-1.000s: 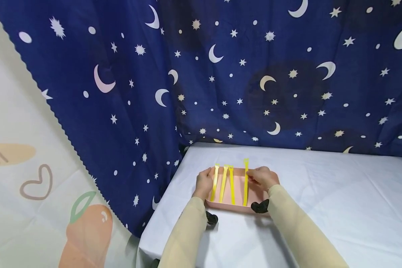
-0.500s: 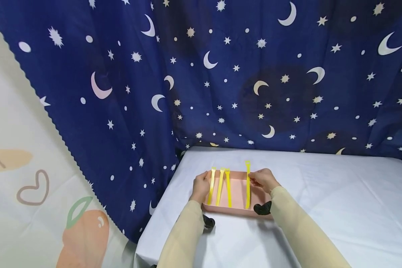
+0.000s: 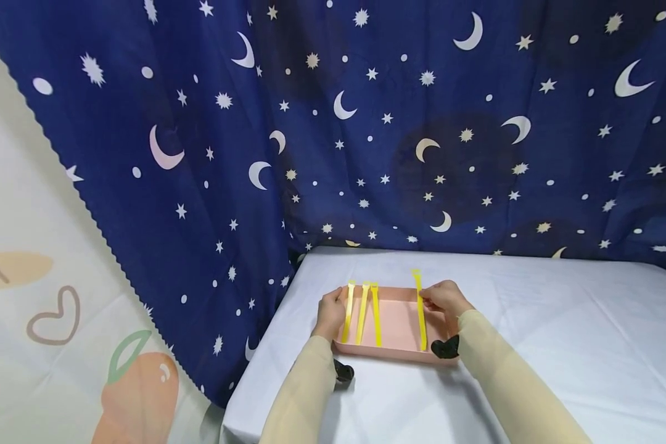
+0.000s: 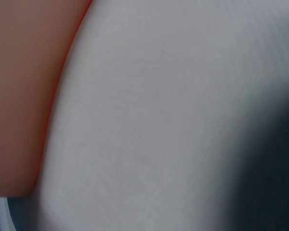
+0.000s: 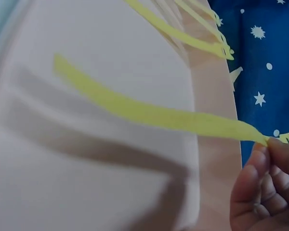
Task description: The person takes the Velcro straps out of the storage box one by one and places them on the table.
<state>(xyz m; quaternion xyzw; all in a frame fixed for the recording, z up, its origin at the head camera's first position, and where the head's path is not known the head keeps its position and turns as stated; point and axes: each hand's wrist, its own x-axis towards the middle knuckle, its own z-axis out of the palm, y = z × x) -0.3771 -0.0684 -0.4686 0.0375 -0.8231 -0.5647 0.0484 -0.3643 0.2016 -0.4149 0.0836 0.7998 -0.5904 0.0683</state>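
In the head view a shallow pink tray (image 3: 396, 324) is on the table, tilted toward me. My left hand (image 3: 330, 313) grips its left side; the fingers behind it are hidden. Between thumb and fingertips my right hand (image 3: 446, 297) pinches a yellow cable strap (image 3: 421, 314) near its slotted head, over the tray's right part. The right wrist view shows this strap (image 5: 183, 120) curving over the tray floor, its shadow below. Three more yellow straps (image 3: 362, 314) lie side by side in the tray's left part, heads over the far rim.
A white cloth covers the table (image 3: 560, 320). Behind it hangs a dark blue curtain (image 3: 394, 148) with moons and stars; a pale printed cloth (image 3: 39, 222) hangs at left. Black wrist devices (image 3: 445, 347) sit under both forearms. The left wrist view mostly shows blurred white cloth (image 4: 135, 115).
My right hand has moved to the right with the pinched strap, away from the other three. My left hand stays at the tray's left side. The head view has shifted slightly.
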